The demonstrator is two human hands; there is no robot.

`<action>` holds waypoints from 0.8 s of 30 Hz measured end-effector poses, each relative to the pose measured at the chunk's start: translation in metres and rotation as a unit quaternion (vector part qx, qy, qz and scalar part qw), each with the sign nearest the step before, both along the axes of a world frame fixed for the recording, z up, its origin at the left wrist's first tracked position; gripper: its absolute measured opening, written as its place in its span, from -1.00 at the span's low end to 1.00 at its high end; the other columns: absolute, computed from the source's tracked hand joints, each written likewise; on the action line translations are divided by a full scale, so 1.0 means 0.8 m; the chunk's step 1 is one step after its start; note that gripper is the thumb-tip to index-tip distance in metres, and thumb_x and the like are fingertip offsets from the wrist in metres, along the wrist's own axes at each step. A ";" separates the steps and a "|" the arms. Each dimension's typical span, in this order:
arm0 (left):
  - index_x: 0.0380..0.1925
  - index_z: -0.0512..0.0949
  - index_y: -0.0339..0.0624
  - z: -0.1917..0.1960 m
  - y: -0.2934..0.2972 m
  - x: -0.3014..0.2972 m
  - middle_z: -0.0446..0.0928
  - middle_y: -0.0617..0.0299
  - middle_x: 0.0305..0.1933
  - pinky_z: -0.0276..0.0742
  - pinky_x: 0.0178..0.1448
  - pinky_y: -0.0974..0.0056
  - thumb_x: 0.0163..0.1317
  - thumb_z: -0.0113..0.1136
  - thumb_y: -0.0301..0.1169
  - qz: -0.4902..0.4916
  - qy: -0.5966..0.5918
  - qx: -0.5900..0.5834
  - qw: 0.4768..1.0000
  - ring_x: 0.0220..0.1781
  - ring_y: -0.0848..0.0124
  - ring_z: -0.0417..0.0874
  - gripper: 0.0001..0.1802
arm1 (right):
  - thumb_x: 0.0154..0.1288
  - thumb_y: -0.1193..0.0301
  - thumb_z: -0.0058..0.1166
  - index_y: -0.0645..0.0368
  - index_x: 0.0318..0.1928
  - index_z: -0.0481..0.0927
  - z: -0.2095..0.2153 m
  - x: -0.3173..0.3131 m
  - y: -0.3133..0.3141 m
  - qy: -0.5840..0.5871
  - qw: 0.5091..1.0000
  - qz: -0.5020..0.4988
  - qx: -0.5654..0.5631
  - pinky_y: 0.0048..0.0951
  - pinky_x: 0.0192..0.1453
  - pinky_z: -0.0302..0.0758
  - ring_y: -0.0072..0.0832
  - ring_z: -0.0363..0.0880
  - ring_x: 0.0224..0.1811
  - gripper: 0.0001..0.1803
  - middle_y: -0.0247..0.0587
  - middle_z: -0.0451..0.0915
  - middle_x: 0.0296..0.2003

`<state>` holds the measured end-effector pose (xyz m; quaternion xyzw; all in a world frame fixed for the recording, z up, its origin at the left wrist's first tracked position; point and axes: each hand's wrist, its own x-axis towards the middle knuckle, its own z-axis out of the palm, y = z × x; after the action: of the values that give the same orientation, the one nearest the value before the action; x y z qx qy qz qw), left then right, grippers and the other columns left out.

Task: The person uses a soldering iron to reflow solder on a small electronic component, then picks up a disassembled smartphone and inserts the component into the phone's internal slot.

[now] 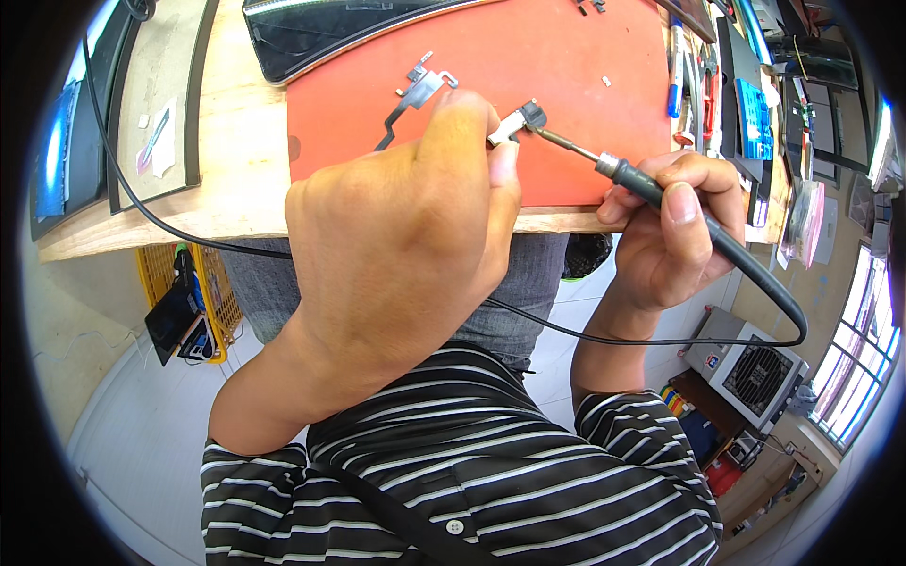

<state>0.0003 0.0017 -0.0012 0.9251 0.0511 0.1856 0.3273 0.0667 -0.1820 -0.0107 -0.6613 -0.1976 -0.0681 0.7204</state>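
Between its thumb and fingers my left hand [396, 217] pinches a small silver-and-black electronic part [510, 125]. A thin flex cable [415, 91] with small metal pieces shows beyond that hand; whether it joins the pinched part is hidden by the fingers. My right hand [675, 222] is closed round the dark handle of a soldering iron [630, 176]. The iron's tip points left and meets the black end of the small part, or lies very close to it. Both hands are over the near edge of an orange mat [585, 75].
A dark glass phone panel [330, 38] lies at the mat's far left. Pens [676, 66] and tools line the right side. The iron's black cord [566, 332] loops below my hands and runs left across the wooden table [241, 123]. A yellow basket [215, 292] stands below.
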 end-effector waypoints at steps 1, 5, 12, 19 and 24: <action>-0.25 0.64 -0.17 0.000 0.000 0.000 0.16 0.41 -0.77 0.03 -0.62 0.34 0.18 0.44 -0.54 0.000 -0.001 0.000 1.000 -0.76 0.62 0.17 -0.83 | 0.32 0.52 0.14 0.37 -0.23 0.49 0.000 0.000 0.000 0.001 1.000 -0.002 -0.001 -0.49 -0.46 0.66 -0.46 0.63 -0.56 -0.85 -0.01 0.60 -0.41; -0.25 0.64 -0.17 0.000 0.000 0.000 0.16 0.41 -0.77 0.03 -0.62 0.33 0.18 0.44 -0.54 0.001 -0.002 -0.002 1.000 -0.77 0.62 0.17 -0.83 | 0.32 0.53 0.12 0.38 -0.23 0.48 0.001 -0.002 0.001 0.002 1.000 -0.008 -0.012 -0.49 -0.46 0.65 -0.46 0.64 -0.56 -0.86 -0.01 0.60 -0.41; -0.25 0.64 -0.16 0.000 0.000 0.000 0.17 0.41 -0.77 0.05 -0.62 0.34 0.18 0.44 -0.53 0.002 0.001 0.007 1.000 -0.77 0.62 0.19 -0.83 | 0.31 0.52 0.13 0.38 -0.23 0.49 0.003 -0.002 0.003 0.006 1.000 -0.011 -0.005 -0.48 -0.46 0.65 -0.46 0.64 -0.56 -0.85 -0.02 0.59 -0.41; -0.25 0.63 -0.16 0.000 0.000 0.000 0.17 0.41 -0.77 0.05 -0.62 0.34 0.18 0.44 -0.54 0.001 -0.002 0.003 1.000 -0.77 0.62 0.19 -0.82 | 0.30 0.54 0.11 0.38 -0.23 0.49 0.003 -0.002 0.004 0.005 1.000 -0.016 0.000 -0.48 -0.47 0.66 -0.44 0.64 -0.57 -0.87 -0.01 0.59 -0.41; -0.25 0.63 -0.17 0.000 0.000 0.000 0.16 0.41 -0.77 0.05 -0.62 0.34 0.18 0.44 -0.54 0.000 -0.001 0.003 1.000 -0.77 0.62 0.18 -0.83 | 0.31 0.55 0.10 0.38 -0.23 0.48 0.003 -0.001 0.002 0.002 1.000 -0.012 -0.001 -0.49 -0.48 0.66 -0.44 0.63 -0.57 -0.87 -0.01 0.59 -0.42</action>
<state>0.0002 0.0015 -0.0011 0.9259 0.0505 0.1870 0.3244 0.0658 -0.1801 -0.0086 -0.6644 -0.1884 -0.0757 0.7193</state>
